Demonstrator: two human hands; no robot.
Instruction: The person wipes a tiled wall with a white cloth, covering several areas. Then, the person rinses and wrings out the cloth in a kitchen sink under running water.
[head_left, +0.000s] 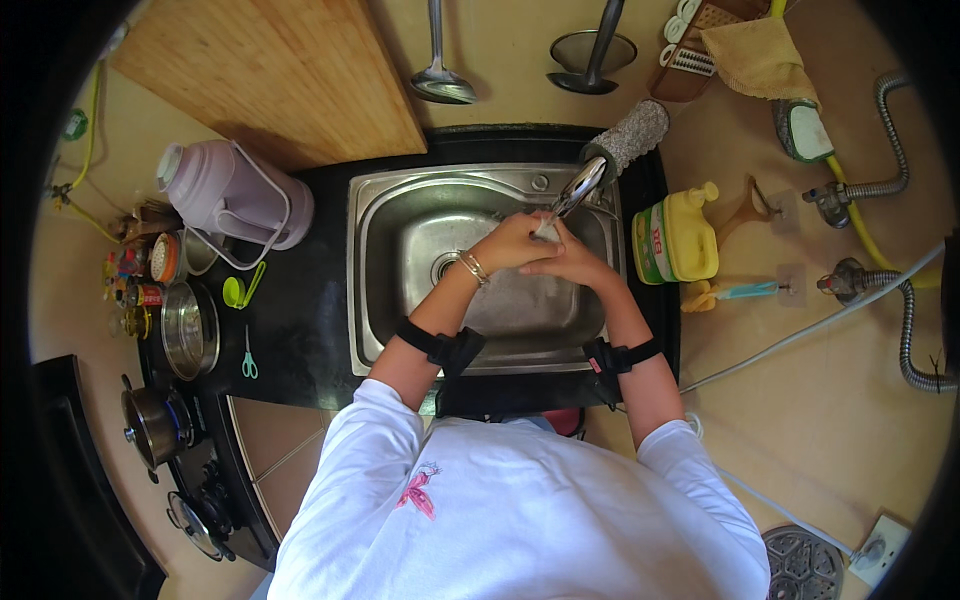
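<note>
My left hand (514, 244), with bracelets (474, 268) at its wrist, meets my right hand (574, 259) under the spout of a chrome faucet (581, 184). The hands are curved together and touch each other over a stainless steel sink (420, 292). Whitish water (547, 231) comes down between them. Whether a small thing is also held there cannot be told, because the fingers hide the space. Below the hands, toward the left, the drain (446, 268) shows in the basin's floor. A grey textured sleeve (634, 139) covers the faucet's upper part.
Right of the sink stands a yellow jug with a pump (686, 236). To the left are a lilac thermos jug (232, 195), a green measuring scoop (236, 291), scissors (249, 360) and a steel pot (190, 330). A wooden board (285, 75) leans behind; a ladle (442, 81) hangs on the wall.
</note>
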